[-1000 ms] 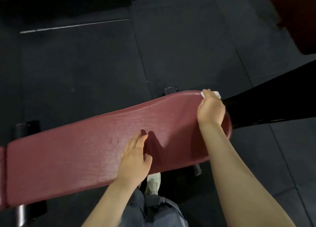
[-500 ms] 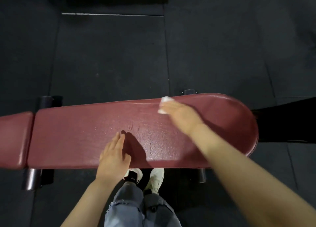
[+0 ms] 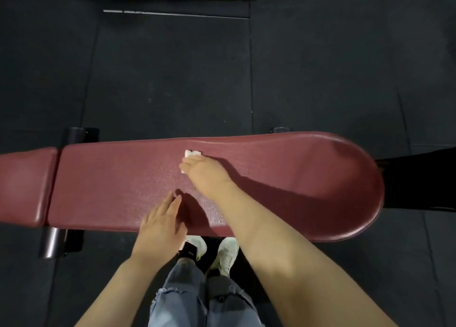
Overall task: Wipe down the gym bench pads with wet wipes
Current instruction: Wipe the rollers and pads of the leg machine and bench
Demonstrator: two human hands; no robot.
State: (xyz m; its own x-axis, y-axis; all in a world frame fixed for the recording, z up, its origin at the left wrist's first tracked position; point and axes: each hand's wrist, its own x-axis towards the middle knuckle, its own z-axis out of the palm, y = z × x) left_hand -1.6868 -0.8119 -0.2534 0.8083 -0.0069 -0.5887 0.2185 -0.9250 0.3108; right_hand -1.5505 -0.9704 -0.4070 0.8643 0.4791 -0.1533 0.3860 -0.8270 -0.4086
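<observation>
A: Main thing across the middle of the frame?
B: A long maroon back pad (image 3: 283, 186) is seen running left to right, its rounded end at right. A separate maroon seat pad (image 3: 24, 186) is butted against it at the left edge, with a narrow seam between.

A: Wipe located?
B: A white wet wipe (image 3: 191, 154) is pressed onto the back pad near its far edge, a little left of center. Only two white bits are shown, above and left of the fingers; the rest is covered.

A: Right hand?
B: The right hand (image 3: 204, 173) is laid on top of the wipe, palm down, fingers bent over it and holding it against the pad. The forearm is stretched in from lower right, and a shadow is cast on the pad to its right.

A: Left hand?
B: The left hand (image 3: 160, 223) is rested flat on the near edge of the back pad, fingers straight and together, nothing held. It is placed below and left of the right hand, apart from it.

A: Anything else?
B: Dark rubber floor mats (image 3: 172, 80) are seen all around. A black cylindrical frame foot (image 3: 53, 243) is visible under the seam at lower left. White sneakers (image 3: 225, 255) and blue jeans (image 3: 197, 302) are shown at bottom center.
</observation>
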